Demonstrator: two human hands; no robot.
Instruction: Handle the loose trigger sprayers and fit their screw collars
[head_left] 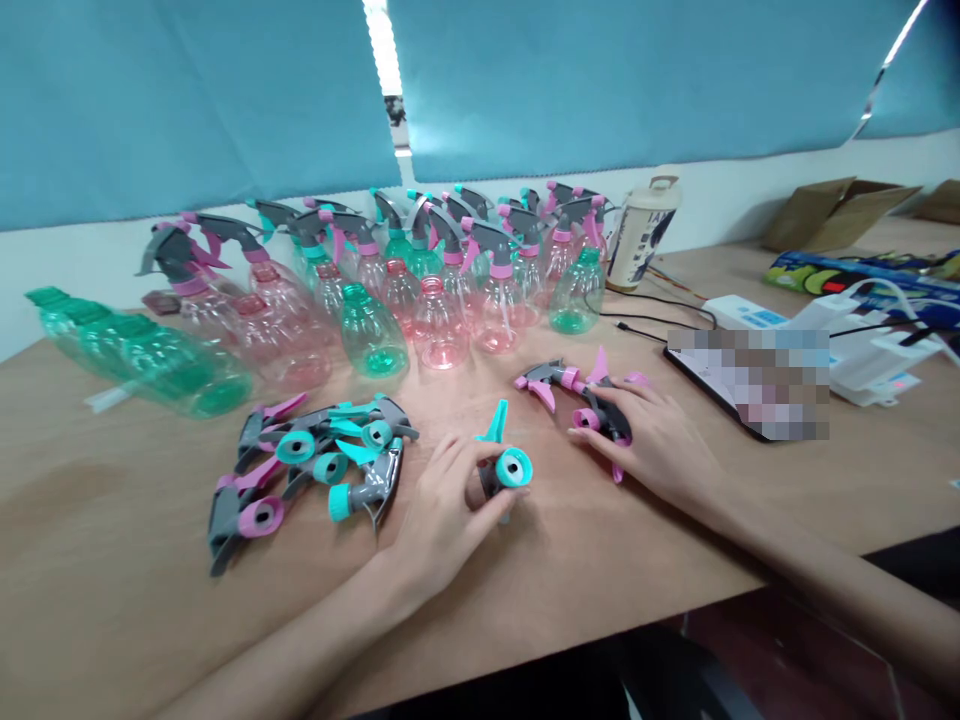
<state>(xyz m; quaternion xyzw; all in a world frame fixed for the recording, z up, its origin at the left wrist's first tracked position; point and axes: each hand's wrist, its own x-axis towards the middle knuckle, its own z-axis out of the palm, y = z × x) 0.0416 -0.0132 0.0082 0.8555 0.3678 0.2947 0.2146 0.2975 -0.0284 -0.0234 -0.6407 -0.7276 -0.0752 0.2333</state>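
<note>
Left hand snug around teal-and-gray spray head, collar mouth toward camera, trigger pointing away, long axis unclear

Grey spray head, turquoise collar

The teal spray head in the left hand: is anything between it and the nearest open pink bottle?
Nothing visible stands between the teal spray head and the open pink bottle, just tabletop. The left pile of spray heads lies aside.

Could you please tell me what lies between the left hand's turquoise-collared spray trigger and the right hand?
The head view shows bare tabletop between that spray trigger and the right hand.
</note>
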